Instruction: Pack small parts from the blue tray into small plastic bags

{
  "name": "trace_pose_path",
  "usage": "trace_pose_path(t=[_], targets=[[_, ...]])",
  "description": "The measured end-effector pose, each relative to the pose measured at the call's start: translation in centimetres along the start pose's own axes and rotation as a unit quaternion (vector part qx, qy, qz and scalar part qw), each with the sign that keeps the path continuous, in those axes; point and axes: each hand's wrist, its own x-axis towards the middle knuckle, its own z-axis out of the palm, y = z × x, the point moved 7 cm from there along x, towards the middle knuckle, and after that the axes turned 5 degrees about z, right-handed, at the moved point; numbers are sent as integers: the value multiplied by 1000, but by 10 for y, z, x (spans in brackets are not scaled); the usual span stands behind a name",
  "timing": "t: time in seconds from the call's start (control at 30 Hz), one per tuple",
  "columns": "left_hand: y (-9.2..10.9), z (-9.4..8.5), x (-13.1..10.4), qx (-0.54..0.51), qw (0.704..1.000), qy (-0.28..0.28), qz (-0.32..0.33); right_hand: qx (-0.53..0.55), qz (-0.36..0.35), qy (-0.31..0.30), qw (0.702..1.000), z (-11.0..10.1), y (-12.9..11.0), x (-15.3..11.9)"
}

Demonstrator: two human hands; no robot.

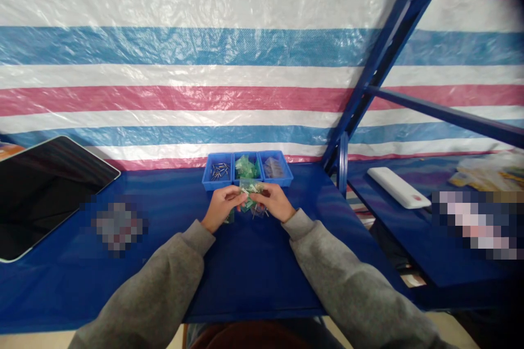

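Note:
Just in front of three joined blue bins, my left hand [224, 206] and my right hand [277, 203] are close together with fingers closed. Between them they pinch a small clear plastic bag [248, 183]; whitish and greenish bits show at it, too small to name. Below the fingers lie green pieces and thin metal pieces [259, 210], partly hidden by the hands. The left bin [205, 179] holds loose metal pins, the middle bin [245, 154] green packets [246, 167], and the right bin [289, 175] greyish clear packets [273, 168].
A large dark-screened tablet [53, 196] lies on the blue table [254, 278] at left, near a blurred-out item [118, 226]. At right stand a blue metal frame [364, 92] and a second table with a white power bank [398, 187]. A striped sheet [184, 82] hangs behind.

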Motion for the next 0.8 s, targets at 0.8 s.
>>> trace_pose_path(t=[0.8], targets=[[-9, 9, -1, -24, 999, -28, -21, -25, -15, 31, 999, -5, 3, 0]])
